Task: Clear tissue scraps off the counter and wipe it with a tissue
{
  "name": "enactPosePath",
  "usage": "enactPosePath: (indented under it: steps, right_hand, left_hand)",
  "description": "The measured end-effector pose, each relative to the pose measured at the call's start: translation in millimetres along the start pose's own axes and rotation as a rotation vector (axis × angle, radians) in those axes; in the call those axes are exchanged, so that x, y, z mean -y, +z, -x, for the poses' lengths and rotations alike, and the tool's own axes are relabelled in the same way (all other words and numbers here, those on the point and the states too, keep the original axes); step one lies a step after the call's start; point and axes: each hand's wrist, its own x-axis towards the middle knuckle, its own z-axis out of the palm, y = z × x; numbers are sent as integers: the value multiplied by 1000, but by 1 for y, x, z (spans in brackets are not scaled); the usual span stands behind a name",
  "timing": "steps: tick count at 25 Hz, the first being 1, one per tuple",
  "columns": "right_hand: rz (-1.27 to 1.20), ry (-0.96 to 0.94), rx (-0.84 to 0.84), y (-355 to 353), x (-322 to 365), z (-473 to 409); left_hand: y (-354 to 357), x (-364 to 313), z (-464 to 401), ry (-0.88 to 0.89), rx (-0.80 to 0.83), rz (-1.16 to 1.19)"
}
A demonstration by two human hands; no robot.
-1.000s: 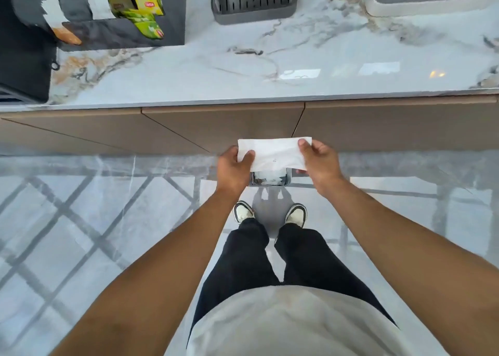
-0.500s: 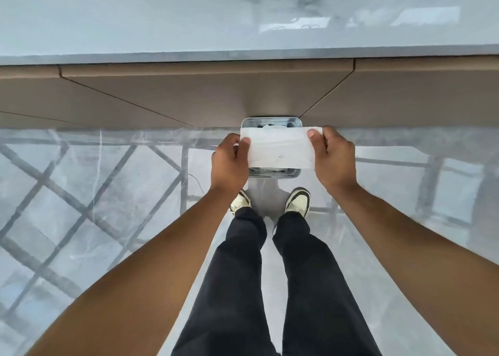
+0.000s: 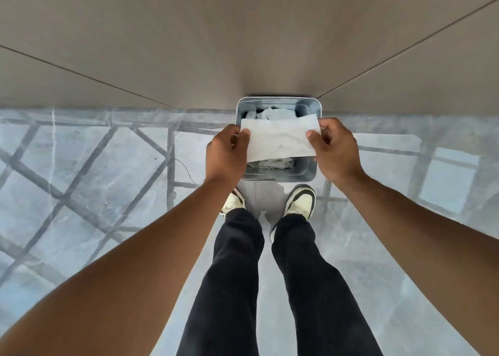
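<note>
A flat white tissue (image 3: 279,139) with a few tiny specks on it is stretched between both hands. My left hand (image 3: 225,153) pinches its left edge and my right hand (image 3: 334,147) pinches its right edge. The tissue hangs directly over a rectangular metal bin (image 3: 310,170) standing on the floor against the cabinet. Crumpled white tissue scraps (image 3: 272,113) lie inside the bin, partly hidden by the held tissue. The counter top is out of view.
Tan cabinet fronts (image 3: 243,45) fill the top of the view. My feet in pale sneakers (image 3: 301,201) stand just in front of the bin on a glossy grey marble floor (image 3: 81,180) with dark line patterns.
The view has tilted down, so the counter top has left the frame. Both hands have carried the tissue lower, and it now covers the middle of the bin opening.
</note>
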Motion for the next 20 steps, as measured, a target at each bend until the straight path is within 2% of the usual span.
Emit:
enactPosePath:
  steps: [4,11,16,20]
  right_hand:
    - [33,52,98,6,-6,-7]
    - [85,92,106,17,-8,-12]
    - [256,-20,121,6,-3,-9]
    - [321,-16,121,-12,8,2]
  left_hand:
    - [1,-4,-19,35,-6,-91]
    - [11,-13,-22,-67,-11,-137]
    - [8,-14,-20,-44,-82,-216]
    - [-9,-16,-13,3,-53,-267]
